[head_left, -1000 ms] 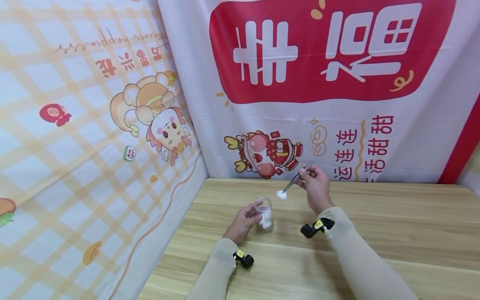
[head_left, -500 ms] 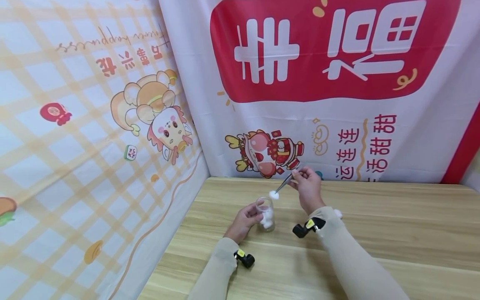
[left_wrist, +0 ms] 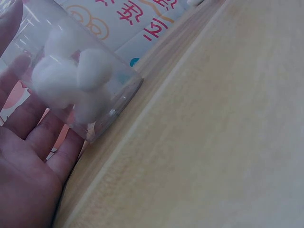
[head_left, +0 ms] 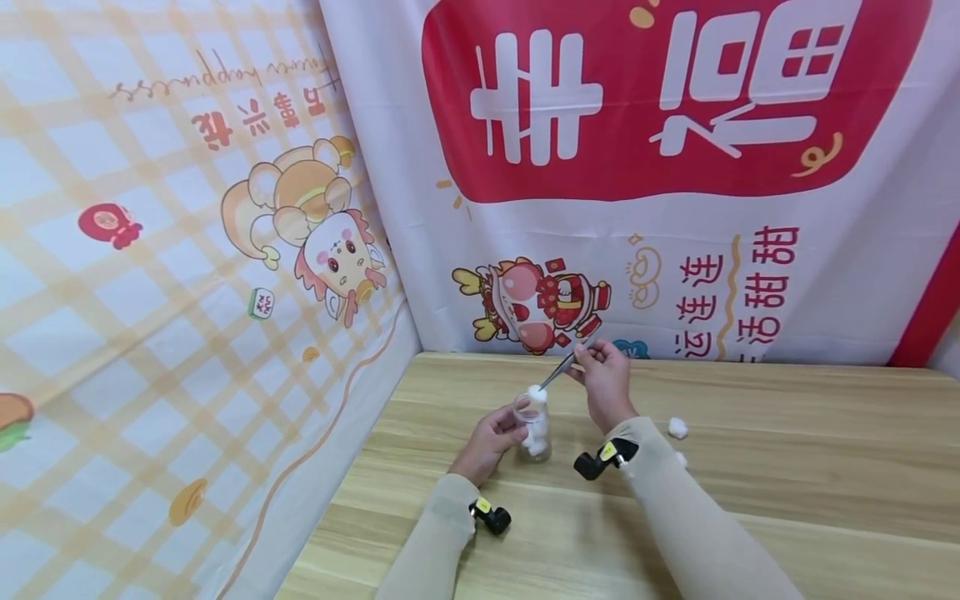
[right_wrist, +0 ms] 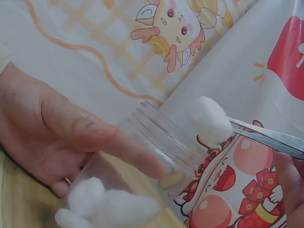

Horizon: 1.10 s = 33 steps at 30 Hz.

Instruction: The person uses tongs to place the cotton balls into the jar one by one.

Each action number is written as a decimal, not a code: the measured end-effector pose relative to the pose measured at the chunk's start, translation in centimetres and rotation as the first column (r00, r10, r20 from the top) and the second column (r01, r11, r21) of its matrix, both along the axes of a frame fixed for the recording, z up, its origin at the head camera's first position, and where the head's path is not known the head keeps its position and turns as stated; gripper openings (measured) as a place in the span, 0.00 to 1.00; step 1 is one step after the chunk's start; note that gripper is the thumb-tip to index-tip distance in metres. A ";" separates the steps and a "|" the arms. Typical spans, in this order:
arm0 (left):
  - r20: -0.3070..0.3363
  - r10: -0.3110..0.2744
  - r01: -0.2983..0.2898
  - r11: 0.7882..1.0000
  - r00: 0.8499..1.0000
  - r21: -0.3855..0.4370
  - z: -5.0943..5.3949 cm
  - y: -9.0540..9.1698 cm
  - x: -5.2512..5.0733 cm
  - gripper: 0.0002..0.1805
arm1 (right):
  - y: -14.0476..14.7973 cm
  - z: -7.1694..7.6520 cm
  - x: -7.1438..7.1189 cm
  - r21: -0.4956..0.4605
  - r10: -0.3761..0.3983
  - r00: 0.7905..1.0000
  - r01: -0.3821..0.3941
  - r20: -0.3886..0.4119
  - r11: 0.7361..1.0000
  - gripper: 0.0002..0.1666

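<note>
A pale wood-grain bench (head_left: 787, 483) spreads across the near part of the scene, its grain running left to right and its far edge meeting a white hanging cloth (head_left: 652, 217). That cloth carries a big red panel with white characters, a red-and-gold cartoon figure below it and lines of red characters to the right; a solid red strip (head_left: 926, 308) borders it at the far right. On the left, a second cloth (head_left: 172, 333) closes in the space, printed with yellow-orange checks and a cartoon animal lying head-down. Toward the bench's far left side, a clear jar (right_wrist: 159, 133) stands upright, its lower part filled with several white cotton balls (right_wrist: 90, 197). The left hand (head_left: 486, 442) is curled around the jar from the left. The right hand (head_left: 606, 383) is closed in a pinch on metal tweezers (head_left: 558, 369), which slant down to the left and grip one cotton ball (right_wrist: 211, 121) just above the jar's open mouth. To the right, two loose white pieces (head_left: 678, 428) lie on the bench, the nearer partly hidden by the right sleeve (head_left: 697, 517).
</note>
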<state>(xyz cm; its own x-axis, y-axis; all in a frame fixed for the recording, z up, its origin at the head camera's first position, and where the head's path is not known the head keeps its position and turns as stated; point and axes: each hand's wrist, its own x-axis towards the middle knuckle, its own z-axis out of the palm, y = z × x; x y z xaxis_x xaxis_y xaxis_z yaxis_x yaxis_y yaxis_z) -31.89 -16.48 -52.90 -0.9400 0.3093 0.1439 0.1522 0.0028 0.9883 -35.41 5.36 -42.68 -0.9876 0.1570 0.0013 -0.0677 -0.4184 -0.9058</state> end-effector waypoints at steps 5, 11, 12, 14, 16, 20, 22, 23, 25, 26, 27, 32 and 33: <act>0.006 -0.001 0.001 1.000 1.000 -0.005 -0.1 0.1 -0.1 0.29 | -0.5 -0.3 0.1 -0.016 -0.002 1.000 0.001 -0.023 1.000 0.14; 0.010 -0.008 0.008 1.000 1.000 0.022 0.0 0.2 -0.1 0.30 | -1.0 -0.9 0.1 -0.055 -0.005 0.999 0.003 -0.051 0.998 0.09; 0.010 -0.010 0.010 1.000 1.000 0.027 0.0 0.2 -0.1 0.30 | -1.1 -1.0 0.1 -0.049 -0.004 0.999 0.002 -0.050 0.999 0.09; 0.011 -0.014 0.014 0.999 1.000 0.033 -0.1 0.2 -0.2 0.30 | -1.2 -1.2 0.2 -0.031 -0.005 0.999 0.004 -0.045 1.000 0.11; 0.010 -0.016 0.016 0.999 1.000 0.040 -0.2 0.2 -0.2 0.30 | -1.3 -1.3 0.2 -0.018 -0.005 0.999 0.005 -0.036 1.000 0.11; 0.008 -0.019 0.018 0.998 1.000 0.056 -0.2 0.2 -0.2 0.30 | -1.3 -1.5 0.3 -0.015 -0.003 1.000 0.003 -0.022 1.000 0.08; 0.000 -0.020 0.020 0.998 1.000 0.066 -0.1 0.2 -0.1 0.30 | -1.3 -1.5 0.4 -0.021 0.001 1.000 -0.001 -0.022 1.000 0.08; -0.005 -0.022 0.023 0.997 1.000 0.068 0.0 0.2 -0.1 0.31 | -1.4 -1.5 0.4 -0.024 0.003 1.000 -0.003 -0.022 1.000 0.08; -0.005 -0.027 0.027 0.997 1.000 0.070 0.3 0.3 0.1 0.30 | -1.4 -1.6 0.5 -0.024 0.005 1.000 -0.005 -0.022 1.000 0.08; -0.004 -0.026 0.026 0.997 1.000 0.069 0.3 0.3 0.1 0.30 | -1.4 -1.6 0.5 -0.021 0.007 1.000 -0.007 -0.024 1.000 0.09; 0.000 -0.025 0.025 0.998 1.000 0.065 0.4 0.2 0.2 0.30 | -1.4 -1.7 0.5 -0.021 0.008 1.000 -0.008 -0.023 1.000 0.09; 0.005 -0.030 0.030 0.998 1.000 0.055 0.1 0.1 0.0 0.30 | -1.3 -2.0 0.5 -0.057 0.008 1.000 -0.009 -0.027 0.998 0.09; 0.003 -0.033 0.033 0.998 0.999 0.058 0.2 0.1 0.1 0.30 | -1.3 -2.0 0.5 -0.067 0.007 1.000 -0.009 -0.029 0.998 0.09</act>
